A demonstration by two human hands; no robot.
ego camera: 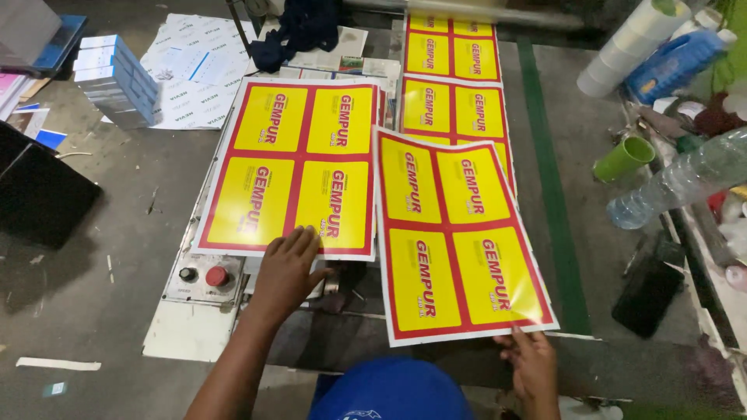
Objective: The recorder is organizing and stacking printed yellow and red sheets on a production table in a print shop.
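Two glossy printed sheets in hand, each red-bordered with four yellow rectangular labels in a two-by-two grid. Nearer one, the right-hand glossy red-and-yellow sheet (459, 237), lifted off the bench and tilted, long axis running from the near edge away and slightly leftward, top corner overlapping its neighbour; pinched at the bottom edge by the right hand (533, 362), fingers closed on the sheet's near corner area. Beside it, the left-hand glossy red-and-yellow sheet (299, 163) lying flat on a stack of like sheets, long axis running away from the body; left hand (286, 268) pressed flat on its near edge, fingers together and spread over the paper, gripping nothing. Beyond, a third strip of the same printed labels (451, 78) running away along the grey machine bed (537, 117), at least two further sheets showing. Below the left hand, a pale control panel (204, 278) with one red round button and one black knob. Off to the left, a stack of blue-and-white boxes (117, 78) on the floor. At right, one green plastic cup (625, 158) on its side, one clear plastic bottle (685, 179) lying down, contents not discernible, and one black phone (648, 294) flat. At bottom, a blue cap (393, 391).
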